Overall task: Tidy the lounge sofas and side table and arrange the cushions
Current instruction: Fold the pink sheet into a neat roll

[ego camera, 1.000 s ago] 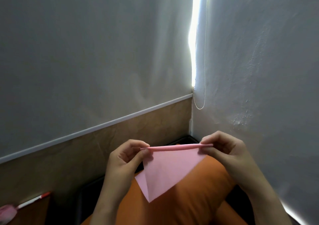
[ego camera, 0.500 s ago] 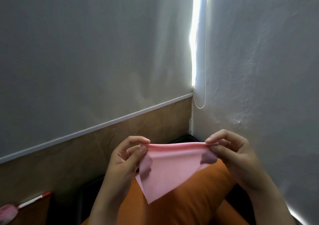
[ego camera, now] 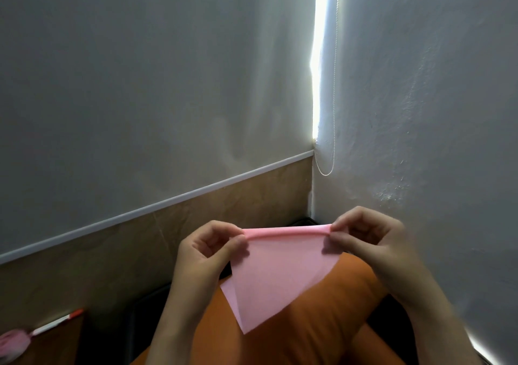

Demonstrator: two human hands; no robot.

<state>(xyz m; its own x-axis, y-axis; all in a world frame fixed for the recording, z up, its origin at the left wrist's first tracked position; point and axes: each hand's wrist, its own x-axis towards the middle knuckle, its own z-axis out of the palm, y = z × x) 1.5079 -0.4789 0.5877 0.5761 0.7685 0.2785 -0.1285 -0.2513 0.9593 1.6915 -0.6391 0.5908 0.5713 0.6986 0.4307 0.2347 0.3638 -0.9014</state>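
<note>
A pink sheet of paper (ego camera: 276,277) hangs point-down in front of me, its top edge rolled into a thin tube. My left hand (ego camera: 207,252) pinches the left end of that rolled edge between thumb and fingers. My right hand (ego camera: 367,241) pinches the right end the same way. Below the paper lies an orange cushion (ego camera: 316,325) on a dark sofa (ego camera: 145,314) in the room's corner.
A white blind (ego camera: 140,84) covers the wall ahead, with a tan panel (ego camera: 84,266) under it. A bead chain (ego camera: 333,84) hangs beside the bright window gap. At lower left, a brown side table (ego camera: 56,345) bears a white-and-red pen (ego camera: 56,323) with a pink fluffy end.
The top edge of the pink paper was loosened half a second ago and is now rolled tight again. Both hands kept their pinch and stayed in place.
</note>
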